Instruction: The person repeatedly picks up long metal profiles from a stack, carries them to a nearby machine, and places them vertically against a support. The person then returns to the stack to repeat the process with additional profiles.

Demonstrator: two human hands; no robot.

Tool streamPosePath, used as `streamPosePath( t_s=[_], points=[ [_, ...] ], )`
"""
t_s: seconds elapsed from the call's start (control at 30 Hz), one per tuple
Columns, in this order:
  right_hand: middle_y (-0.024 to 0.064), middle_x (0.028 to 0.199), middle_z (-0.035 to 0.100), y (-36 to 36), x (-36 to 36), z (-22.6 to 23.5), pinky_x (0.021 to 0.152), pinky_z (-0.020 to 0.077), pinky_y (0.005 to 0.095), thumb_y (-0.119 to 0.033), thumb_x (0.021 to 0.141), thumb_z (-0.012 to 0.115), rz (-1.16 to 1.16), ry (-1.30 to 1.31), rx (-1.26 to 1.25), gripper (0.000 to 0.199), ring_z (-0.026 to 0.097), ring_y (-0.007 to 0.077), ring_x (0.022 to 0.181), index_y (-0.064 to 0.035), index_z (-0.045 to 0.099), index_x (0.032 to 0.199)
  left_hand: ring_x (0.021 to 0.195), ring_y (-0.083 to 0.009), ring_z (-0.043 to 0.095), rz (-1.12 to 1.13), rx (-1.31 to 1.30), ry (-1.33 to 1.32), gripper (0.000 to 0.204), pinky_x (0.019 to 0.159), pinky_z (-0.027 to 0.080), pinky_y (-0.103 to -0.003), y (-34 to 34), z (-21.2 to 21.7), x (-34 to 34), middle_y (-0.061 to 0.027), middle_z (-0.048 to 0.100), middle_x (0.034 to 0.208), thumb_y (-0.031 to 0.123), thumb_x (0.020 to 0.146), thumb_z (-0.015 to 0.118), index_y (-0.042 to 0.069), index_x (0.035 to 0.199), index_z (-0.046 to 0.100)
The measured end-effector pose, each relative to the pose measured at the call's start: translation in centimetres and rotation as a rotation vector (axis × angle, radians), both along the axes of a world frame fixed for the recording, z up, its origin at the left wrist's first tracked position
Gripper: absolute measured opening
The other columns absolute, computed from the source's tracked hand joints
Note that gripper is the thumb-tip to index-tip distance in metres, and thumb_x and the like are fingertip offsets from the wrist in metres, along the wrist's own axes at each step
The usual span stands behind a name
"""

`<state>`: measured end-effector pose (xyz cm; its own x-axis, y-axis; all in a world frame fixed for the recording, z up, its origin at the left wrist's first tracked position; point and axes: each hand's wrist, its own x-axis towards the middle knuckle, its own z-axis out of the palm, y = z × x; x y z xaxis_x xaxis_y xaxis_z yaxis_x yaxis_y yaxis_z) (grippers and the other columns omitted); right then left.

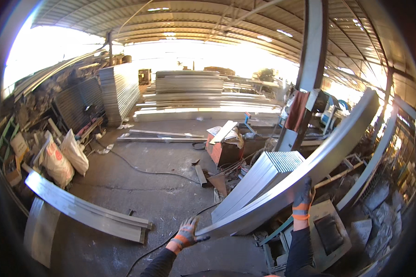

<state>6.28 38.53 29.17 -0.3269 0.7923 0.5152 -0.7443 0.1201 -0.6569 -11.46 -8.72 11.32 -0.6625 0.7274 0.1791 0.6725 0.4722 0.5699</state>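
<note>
A long silvery metal profile [268, 191] slants from low centre up to the far right, looking bowed in this wide view. My left hand [186, 234], in a grey and orange glove, is at its near lower end, the end's corner between thumb and fingers. Farther along, my right hand [303, 199], in a matching glove, grips the near edge; its fingers are partly hidden in shadow. Just behind the profile leans a stack of similar metal profiles [252, 177], its ridged upper end showing. Where the held profile overlaps this stack, I cannot tell whether they touch.
Metal lengths [88, 210] lie at left near white sacks [58, 161]. A black cable [145, 170] crosses the floor. A red box [217, 150] stands beside a steel post [312, 51]. Panel stacks [189, 84] stand at the back. A frame with a black pad [329, 231] is at lower right.
</note>
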Motion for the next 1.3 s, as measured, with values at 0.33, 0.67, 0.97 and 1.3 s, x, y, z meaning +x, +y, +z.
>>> streamPosePath(
  t_s=[0.33, 0.67, 0.97, 1.3],
  points=[
    [0.0127, 0.166, 0.059, 12.0, 17.6, -30.4, 0.128, 0.0427, 0.0445, -0.044, 0.110, 0.073, -0.300, -0.191, -0.848, 0.071, 0.057, 0.0305, 0.147, -0.0068, 0.052, 0.167, 0.102, -0.0471, 0.078, -0.326, -0.392, -0.482, 0.040, 0.085, 0.062, -0.053, 3.7, -7.4, 8.1, -0.0248, 0.082, 0.114, 0.042, 0.099, 0.081, 0.007, 0.118, 0.079],
    [0.0283, 0.168, 0.052, 22.7, 29.0, -35.3, 0.137, 0.0252, 0.0615, -0.027, 0.095, 0.080, -1.182, -1.629, 0.308, 0.066, 0.040, 0.0489, 0.161, 0.0035, 0.065, 0.151, 0.110, -0.0447, 0.078, -0.854, -0.661, -0.219, 0.052, 0.090, 0.062, -0.053, 27.4, -18.5, 11.4, -0.0212, 0.080, 0.122, 0.055, 0.105, 0.074, 0.013, 0.136, 0.076],
    [0.0202, 0.183, 0.037, 51.8, 42.6, -36.5, 0.142, 0.0158, 0.0515, -0.070, 0.114, 0.038, -0.983, -2.214, -0.026, 0.092, 0.029, 0.0394, 0.172, -0.0007, 0.043, 0.174, 0.106, -0.0475, 0.077, -0.685, -0.471, -0.547, 0.057, 0.090, 0.060, -0.052, 57.4, -19.6, 29.3, -0.0253, 0.081, 0.110, 0.059, 0.107, 0.072, 0.004, 0.118, 0.079],
    [0.0201, 0.182, 0.038, 48.7, 40.9, -37.4, 0.140, 0.0157, 0.0584, -0.067, 0.114, 0.042, -1.162, -2.200, 0.080, 0.087, 0.030, 0.0386, 0.171, -0.0022, 0.046, 0.172, 0.112, -0.0430, 0.079, -0.666, -0.553, -0.622, 0.051, 0.095, 0.061, -0.049, 57.3, -19.9, 28.4, -0.0247, 0.082, 0.115, 0.050, 0.107, 0.073, 0.003, 0.125, 0.079]
  ],
)
